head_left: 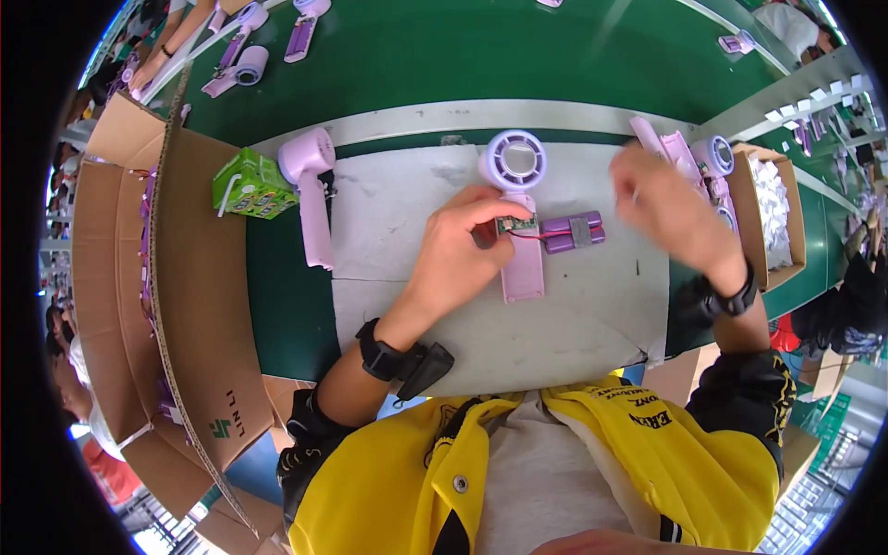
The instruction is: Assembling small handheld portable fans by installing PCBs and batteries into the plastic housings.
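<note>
A lilac handheld fan (524, 268) lies on the grey mat with its round head away from me and its handle shell opened. My left hand (458, 245) is closed at the handle, thumb and forefinger pinching the small green circuit board (516, 224). Red and dark wires run from the board to a purple battery pack (573, 231), which rests on the mat just right of the handle. My right hand (675, 208) is raised near the mat's right edge, fingers curled and slightly blurred. Whatever it may hold is hidden. Beyond it lie several lilac fan parts (680, 153).
Another lilac fan (316, 208) leans by a green drink carton (254, 185) at left. An open cardboard box (203, 305) stands further left. At right is a carton of white pieces (770, 208). More fans (302, 32) lie on the green belt (444, 60) behind a metal rail (444, 116).
</note>
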A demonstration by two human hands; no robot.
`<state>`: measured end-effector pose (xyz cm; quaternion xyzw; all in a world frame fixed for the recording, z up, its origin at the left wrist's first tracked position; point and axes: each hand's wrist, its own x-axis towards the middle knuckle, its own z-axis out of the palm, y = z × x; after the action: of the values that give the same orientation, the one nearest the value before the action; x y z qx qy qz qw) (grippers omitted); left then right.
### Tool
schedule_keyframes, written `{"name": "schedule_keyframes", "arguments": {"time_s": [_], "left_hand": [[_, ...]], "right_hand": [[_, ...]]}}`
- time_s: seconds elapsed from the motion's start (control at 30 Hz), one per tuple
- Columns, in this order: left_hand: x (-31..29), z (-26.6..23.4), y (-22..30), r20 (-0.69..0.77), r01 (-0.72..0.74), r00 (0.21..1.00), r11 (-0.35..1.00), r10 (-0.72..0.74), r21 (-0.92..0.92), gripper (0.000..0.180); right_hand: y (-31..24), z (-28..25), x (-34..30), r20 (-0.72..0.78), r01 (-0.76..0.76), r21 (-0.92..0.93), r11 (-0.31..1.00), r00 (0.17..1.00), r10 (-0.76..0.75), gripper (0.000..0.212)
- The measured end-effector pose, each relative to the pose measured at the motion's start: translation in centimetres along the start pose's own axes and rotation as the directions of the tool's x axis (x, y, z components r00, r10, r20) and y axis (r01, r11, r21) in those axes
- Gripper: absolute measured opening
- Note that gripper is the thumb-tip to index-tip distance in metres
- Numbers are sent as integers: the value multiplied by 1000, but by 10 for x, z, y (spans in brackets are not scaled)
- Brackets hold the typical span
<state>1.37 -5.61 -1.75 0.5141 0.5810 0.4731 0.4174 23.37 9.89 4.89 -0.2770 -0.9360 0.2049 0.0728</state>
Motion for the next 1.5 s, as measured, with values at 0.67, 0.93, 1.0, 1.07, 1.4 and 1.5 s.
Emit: {"name": "schedule_keyframes", "arguments": {"time_s": [0.67, 0.93, 1.0, 1.07, 1.4, 1.5], "left_hand": [[-1, -7, 4, -14, -98, 994, 967, 104, 233, 37], [-1, -7, 8, -39, -131, 988, 949, 148, 287, 35], [-1, -7, 7, -41, -153, 984, 937, 175, 313, 35], [-1, -7, 6, -45, -161, 982, 932, 185, 326, 35], [-2, -7, 8, -3, -238, 966, 897, 257, 372, 34], [-3, -7, 11, 2, -226, 970, 901, 243, 369, 35]], "right_hand": [[-11, 40, -15, 483, -348, 656, 670, 876, -18, 35], [-20, 35, -18, 528, -483, 845, 230, 821, -217, 63], [-21, 36, -20, 404, -405, 910, 88, 820, -405, 76], [-21, 35, -19, 441, -438, 893, 103, 805, -397, 79], [-26, 33, -21, 462, -479, 877, 32, 823, -332, 87], [-32, 29, -22, 518, -506, 855, 115, 815, -259, 84]]}}
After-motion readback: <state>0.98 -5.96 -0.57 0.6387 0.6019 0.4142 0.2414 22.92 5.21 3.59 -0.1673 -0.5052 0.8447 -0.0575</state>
